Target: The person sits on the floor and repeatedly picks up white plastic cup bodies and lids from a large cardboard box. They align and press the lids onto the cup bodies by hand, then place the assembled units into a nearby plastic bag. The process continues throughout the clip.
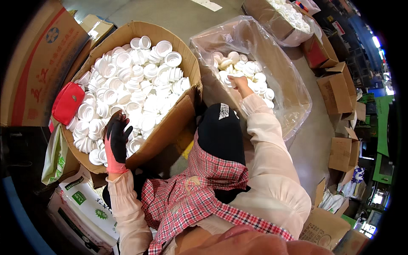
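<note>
My left hand (pixel 116 139), in a black and pink glove, is at the near edge of a big cardboard box (pixel 178 114) heaped with round white plastic lids (pixel 127 80). Its fingers are partly bent but apart, and I see nothing held in them. My bare right hand (pixel 241 84) reaches into a second cardboard box lined with clear plastic film (pixel 282 80). White and cream lids (pixel 248 68) lie in there. The right fingers are close together against the lids; what they grip, if anything, is hidden.
A red pouch (pixel 68 103) rests on the first box's left edge. A tall printed carton (pixel 38 63) stands beyond it, and white printed sacks (pixel 87 204) lie at lower left. Another lid-filled box (pixel 278 19) is at the back. Several cartons (pixel 340 153) line the right side.
</note>
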`<state>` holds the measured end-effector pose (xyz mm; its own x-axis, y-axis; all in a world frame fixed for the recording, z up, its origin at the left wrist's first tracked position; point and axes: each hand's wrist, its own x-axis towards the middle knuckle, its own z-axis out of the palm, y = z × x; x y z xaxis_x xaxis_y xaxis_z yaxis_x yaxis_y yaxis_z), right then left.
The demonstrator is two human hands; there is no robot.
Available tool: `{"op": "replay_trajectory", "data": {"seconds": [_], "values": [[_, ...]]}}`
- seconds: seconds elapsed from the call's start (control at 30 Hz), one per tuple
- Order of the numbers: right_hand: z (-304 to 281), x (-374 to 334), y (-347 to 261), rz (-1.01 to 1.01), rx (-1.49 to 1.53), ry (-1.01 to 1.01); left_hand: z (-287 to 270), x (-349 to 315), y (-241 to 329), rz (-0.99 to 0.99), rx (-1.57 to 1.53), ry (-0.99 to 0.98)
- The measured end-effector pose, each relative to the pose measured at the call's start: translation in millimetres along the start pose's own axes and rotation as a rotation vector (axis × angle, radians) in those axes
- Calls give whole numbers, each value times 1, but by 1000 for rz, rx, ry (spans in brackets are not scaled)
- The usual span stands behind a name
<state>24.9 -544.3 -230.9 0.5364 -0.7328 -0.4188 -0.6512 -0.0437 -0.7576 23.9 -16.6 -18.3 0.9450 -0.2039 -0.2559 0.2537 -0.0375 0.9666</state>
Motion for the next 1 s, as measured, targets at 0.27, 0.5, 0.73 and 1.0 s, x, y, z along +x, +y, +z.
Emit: {"op": "replay_trajectory", "data": {"seconds": [0.27, 0.5, 0.73, 1.0], "values": [[-105, 35, 17, -407, -392, 278, 9, 17, -8, 33, 247, -14], [-153, -24, 105, -482, -690, 360, 21, 29, -41, 91, 288, -64], [-104, -14, 117, -535, -733, 347, 18, 37, -69, 128, 490, -108], [-88, -12, 122, -624, -762, 265, 51, 10, -49, 349, 896, -84]]}}
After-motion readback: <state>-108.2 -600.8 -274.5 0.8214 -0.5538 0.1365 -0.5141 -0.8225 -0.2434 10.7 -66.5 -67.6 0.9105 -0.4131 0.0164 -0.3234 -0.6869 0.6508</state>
